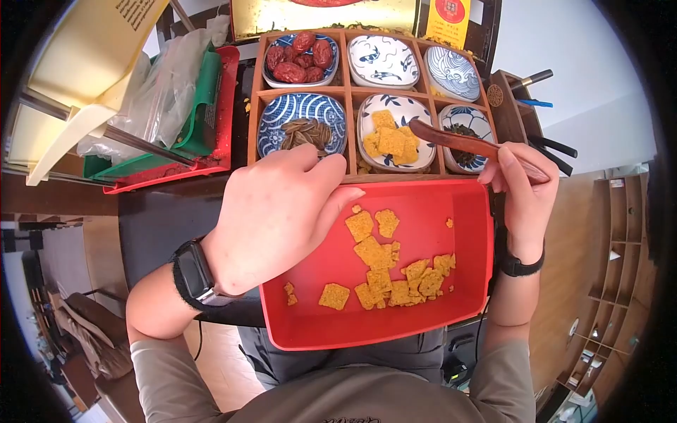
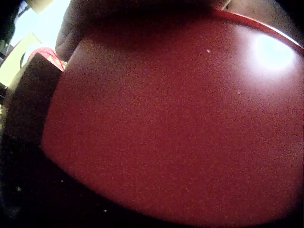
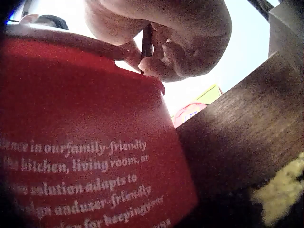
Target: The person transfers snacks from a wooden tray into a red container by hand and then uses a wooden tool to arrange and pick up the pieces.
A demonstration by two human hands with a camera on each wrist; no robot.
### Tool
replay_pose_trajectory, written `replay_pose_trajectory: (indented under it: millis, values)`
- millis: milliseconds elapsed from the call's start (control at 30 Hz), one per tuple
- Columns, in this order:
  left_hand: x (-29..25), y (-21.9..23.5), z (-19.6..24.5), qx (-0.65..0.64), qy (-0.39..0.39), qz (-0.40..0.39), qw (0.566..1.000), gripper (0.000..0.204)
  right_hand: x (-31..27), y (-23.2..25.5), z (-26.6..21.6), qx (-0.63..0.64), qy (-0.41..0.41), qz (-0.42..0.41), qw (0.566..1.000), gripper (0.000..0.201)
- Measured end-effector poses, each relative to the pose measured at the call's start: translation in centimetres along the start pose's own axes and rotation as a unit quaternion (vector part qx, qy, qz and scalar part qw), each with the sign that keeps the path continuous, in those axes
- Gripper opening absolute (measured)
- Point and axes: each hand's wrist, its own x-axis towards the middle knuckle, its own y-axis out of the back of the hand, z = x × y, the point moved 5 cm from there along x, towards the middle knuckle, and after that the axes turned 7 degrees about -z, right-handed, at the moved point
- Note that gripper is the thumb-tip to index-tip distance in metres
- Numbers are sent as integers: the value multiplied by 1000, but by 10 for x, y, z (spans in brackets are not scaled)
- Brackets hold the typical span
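My right hand (image 1: 525, 183) pinches a slender reddish-brown wooden utensil (image 1: 455, 141), whose rounded tip lies over the edge of a leaf-patterned bowl (image 1: 367, 113) of yellow square crackers (image 1: 390, 135). In the right wrist view, the fingers are above the corner of a red bin (image 3: 85, 109). My left hand (image 1: 271, 215) is over the bin's left far corner, back of the hand up, thumb pointing right. Its other fingertips are hidden near a blue bowl (image 1: 271, 116) of striped seeds (image 1: 307, 134). More crackers (image 1: 374, 254), some broken, lie scattered in the bin.
A wooden compartment tray (image 1: 345, 60) holds the bowls, including red dates (image 1: 303, 60), dark dried leaves (image 1: 462, 141) and two more patterned bowls. Green and red bins (image 1: 201, 116) with plastic bags stand left. A wooden holder with pens (image 1: 525, 106) stands right.
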Motion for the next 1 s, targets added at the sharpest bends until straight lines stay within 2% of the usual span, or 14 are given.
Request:
replay_pose_trajectory:
  millis: [133,233,333,533,567,700,800,1000]
  values:
    - [0,0,0,1,3,-2,1000,30,-2,6,-2,37,57,1,998,14]
    - [0,0,0,1,3,-4,1000,30,-2,4,-7,93,88,-42,991,13]
    - [0,-1,0,1,8,-6,1000,30,-5,5,-9,107,72,-81,988,17]
    - [0,-1,0,5,9,-4,1000,31,-8,-11,-20,90,60,-197,975,24]
    - [0,-1,0,5,9,-4,1000,31,-4,-13,-22,69,101,-229,966,20]
    - [0,0,0,0,10,-8,1000,31,-7,-17,-21,55,86,-304,947,18]
    - [0,0,0,1,8,-8,1000,31,-12,-27,-26,76,114,-307,942,19]
    - [0,0,0,0,3,-6,1000,31,-17,-29,-38,22,156,-341,927,20]
